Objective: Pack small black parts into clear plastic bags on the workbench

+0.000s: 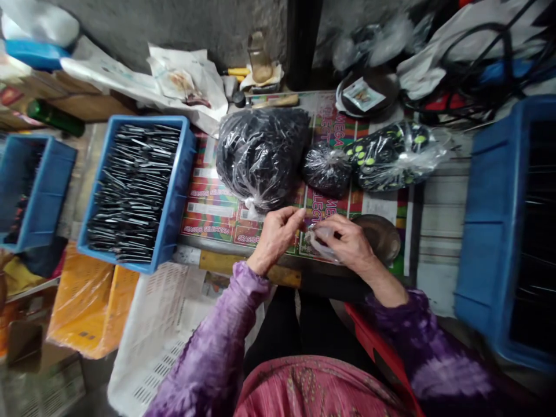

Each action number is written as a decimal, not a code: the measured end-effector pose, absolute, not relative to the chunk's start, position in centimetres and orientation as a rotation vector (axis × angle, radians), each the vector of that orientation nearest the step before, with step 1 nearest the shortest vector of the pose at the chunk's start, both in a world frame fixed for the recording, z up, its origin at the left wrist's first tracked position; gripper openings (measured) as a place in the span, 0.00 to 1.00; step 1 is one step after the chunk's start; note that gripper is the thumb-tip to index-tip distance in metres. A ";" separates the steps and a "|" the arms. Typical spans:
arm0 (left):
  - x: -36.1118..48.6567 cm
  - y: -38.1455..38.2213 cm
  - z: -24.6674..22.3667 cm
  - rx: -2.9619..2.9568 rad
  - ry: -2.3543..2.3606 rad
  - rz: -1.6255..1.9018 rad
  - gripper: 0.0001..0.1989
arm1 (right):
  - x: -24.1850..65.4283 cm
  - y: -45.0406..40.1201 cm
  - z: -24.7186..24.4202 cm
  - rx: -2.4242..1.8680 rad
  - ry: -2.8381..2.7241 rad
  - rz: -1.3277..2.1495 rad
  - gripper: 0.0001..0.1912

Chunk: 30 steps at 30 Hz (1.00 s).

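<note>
Holding clear plastic, right hand, left hand beside

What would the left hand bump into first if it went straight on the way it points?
Probably the small bag of black things past the left hand's fingertips, though the hand may be higher and could pass over it.

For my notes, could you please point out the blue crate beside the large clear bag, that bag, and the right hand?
Blue crate (pixel 185 168): head view, right wall.
Large clear bag (pixel 260 156): head view, middle.
Right hand (pixel 343 240): head view, back of hand.
</note>
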State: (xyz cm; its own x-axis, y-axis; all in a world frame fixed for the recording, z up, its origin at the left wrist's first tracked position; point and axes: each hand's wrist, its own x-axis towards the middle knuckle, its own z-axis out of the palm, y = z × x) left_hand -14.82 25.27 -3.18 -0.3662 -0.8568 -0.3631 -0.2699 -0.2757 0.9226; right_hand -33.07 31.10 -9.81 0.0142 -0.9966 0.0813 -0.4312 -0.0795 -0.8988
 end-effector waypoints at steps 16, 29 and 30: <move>-15.4 28.1 -10.8 1.325 -2.063 -1.124 0.09 | -32.0 31.9 -10.1 -0.992 1.538 -1.189 0.15; -16.3 29.9 -11.6 1.285 -2.275 -0.964 0.10 | -32.1 35.1 -9.8 -1.941 1.860 -1.099 0.09; -16.3 29.8 -11.8 1.280 -2.272 -0.961 0.09 | -32.2 35.1 -10.0 -1.948 1.851 -1.090 0.10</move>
